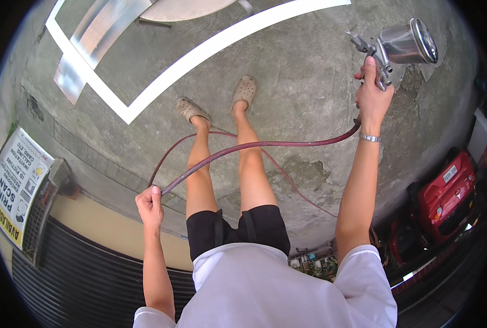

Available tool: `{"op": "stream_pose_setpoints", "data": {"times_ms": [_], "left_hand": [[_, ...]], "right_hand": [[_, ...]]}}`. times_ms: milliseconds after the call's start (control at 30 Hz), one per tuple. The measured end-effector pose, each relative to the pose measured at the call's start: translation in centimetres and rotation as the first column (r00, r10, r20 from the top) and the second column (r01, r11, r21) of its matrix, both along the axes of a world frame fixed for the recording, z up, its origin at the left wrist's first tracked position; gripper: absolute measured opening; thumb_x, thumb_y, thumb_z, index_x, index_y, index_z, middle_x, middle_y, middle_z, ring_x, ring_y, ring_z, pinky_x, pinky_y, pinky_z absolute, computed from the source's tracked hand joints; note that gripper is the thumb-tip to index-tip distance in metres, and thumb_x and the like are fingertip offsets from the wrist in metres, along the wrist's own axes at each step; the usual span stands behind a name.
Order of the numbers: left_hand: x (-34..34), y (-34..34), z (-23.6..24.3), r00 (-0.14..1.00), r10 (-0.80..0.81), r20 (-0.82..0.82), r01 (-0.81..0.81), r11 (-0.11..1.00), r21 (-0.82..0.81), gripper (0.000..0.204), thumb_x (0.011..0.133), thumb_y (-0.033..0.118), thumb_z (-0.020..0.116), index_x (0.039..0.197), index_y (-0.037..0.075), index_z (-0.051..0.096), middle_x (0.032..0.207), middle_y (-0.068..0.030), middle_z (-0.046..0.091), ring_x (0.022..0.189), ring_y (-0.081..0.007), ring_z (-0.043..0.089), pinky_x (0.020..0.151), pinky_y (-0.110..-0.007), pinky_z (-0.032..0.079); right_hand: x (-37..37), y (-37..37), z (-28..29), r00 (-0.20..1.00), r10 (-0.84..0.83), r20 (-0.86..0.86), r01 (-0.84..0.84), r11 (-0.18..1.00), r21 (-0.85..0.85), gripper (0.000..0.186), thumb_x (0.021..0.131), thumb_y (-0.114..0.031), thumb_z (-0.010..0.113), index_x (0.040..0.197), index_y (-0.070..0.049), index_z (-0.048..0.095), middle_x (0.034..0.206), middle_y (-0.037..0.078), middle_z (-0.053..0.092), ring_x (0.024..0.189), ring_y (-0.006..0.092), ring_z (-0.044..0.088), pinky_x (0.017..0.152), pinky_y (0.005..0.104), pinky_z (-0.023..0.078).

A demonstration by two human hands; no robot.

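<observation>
At the upper right my right hand is closed round the handle of a metal spray gun. A shiny silver cup is fixed to the gun, and its nozzle points left. From the handle's bottom a dark red air hose runs across my legs to the left. My left hand is closed on this hose at the lower left, thumb on top. A white rectangular frame lies beyond my feet, one corner nearest me. The gun is apart from the frame, to its right.
Under the frame's left side is a shiny metal strip. A round pale tabletop stands at the far edge. The hose loops over the cracked concrete floor by my feet. A printed sign is at left, a red vehicle at right.
</observation>
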State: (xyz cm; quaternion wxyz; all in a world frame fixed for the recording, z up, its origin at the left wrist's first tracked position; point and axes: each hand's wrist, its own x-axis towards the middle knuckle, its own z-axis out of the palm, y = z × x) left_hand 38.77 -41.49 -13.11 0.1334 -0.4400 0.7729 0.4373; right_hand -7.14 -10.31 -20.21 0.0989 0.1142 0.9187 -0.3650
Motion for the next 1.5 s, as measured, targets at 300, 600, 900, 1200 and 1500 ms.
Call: {"op": "stream_pose_setpoints", "data": {"times_ms": [300, 600, 900, 1200, 1500], "left_hand": [[9.2, -6.6, 1.1, 0.985, 0.161, -0.062, -0.167, 0.978, -0.122, 0.057, 0.108, 0.028, 0.055, 0.061, 0.004, 0.032, 0.057, 0.0002, 0.031, 0.056, -0.0109, 0.025, 0.052, -0.036, 0.018], [16.4, -10.4, 1.4, 0.97, 0.229, -0.087, -0.24, 0.96, -0.145, 0.055, 0.107, 0.026, 0.054, 0.062, 0.004, 0.032, 0.057, 0.0007, 0.031, 0.056, -0.0106, 0.026, 0.052, -0.035, 0.018], [22.2, -13.3, 1.6, 0.954, 0.282, -0.101, -0.298, 0.931, -0.211, 0.054, 0.107, 0.025, 0.055, 0.062, 0.003, 0.034, 0.057, 0.0005, 0.032, 0.056, -0.0102, 0.027, 0.051, -0.035, 0.018], [26.6, -15.0, 2.2, 0.938, 0.332, -0.102, -0.347, 0.899, -0.268, 0.055, 0.106, 0.027, 0.057, 0.063, 0.004, 0.033, 0.058, 0.0012, 0.029, 0.057, -0.01, 0.026, 0.052, -0.035, 0.017], [27.7, -15.8, 1.7, 0.92, 0.374, -0.121, -0.393, 0.876, -0.279, 0.055, 0.106, 0.024, 0.058, 0.062, 0.003, 0.034, 0.057, 0.0006, 0.031, 0.057, -0.0103, 0.026, 0.052, -0.035, 0.018]], "right_hand": [[14.0, -7.8, 2.3, 0.985, 0.152, 0.08, -0.134, 0.971, -0.197, 0.039, 0.098, -0.033, 0.074, 0.1, 0.006, 0.074, 0.074, 0.005, 0.07, 0.068, 0.0089, 0.064, 0.063, 0.0247, 0.05], [23.1, -13.7, 3.2, 0.958, 0.274, 0.081, -0.254, 0.946, -0.201, 0.032, 0.097, -0.03, 0.074, 0.092, 0.002, 0.072, 0.062, 0.002, 0.06, 0.057, 0.007, 0.049, 0.053, 0.027, 0.04], [30.3, -20.2, 3.7, 0.898, 0.411, 0.155, -0.366, 0.895, -0.256, 0.028, 0.094, -0.024, 0.077, 0.093, 0.003, 0.071, 0.065, 0.008, 0.059, 0.057, 0.015, 0.052, 0.055, 0.0316, 0.042], [35.8, -25.5, 4.3, 0.806, 0.545, 0.23, -0.479, 0.83, -0.286, 0.03, 0.093, -0.024, 0.078, 0.092, 0.004, 0.069, 0.067, 0.011, 0.06, 0.056, 0.0179, 0.054, 0.053, 0.0336, 0.042], [38.7, -27.7, 6.2, 0.743, 0.639, 0.199, -0.529, 0.743, -0.41, 0.033, 0.092, -0.025, 0.078, 0.096, 0.006, 0.069, 0.076, 0.016, 0.066, 0.062, 0.0267, 0.062, 0.059, 0.0358, 0.048]]}}
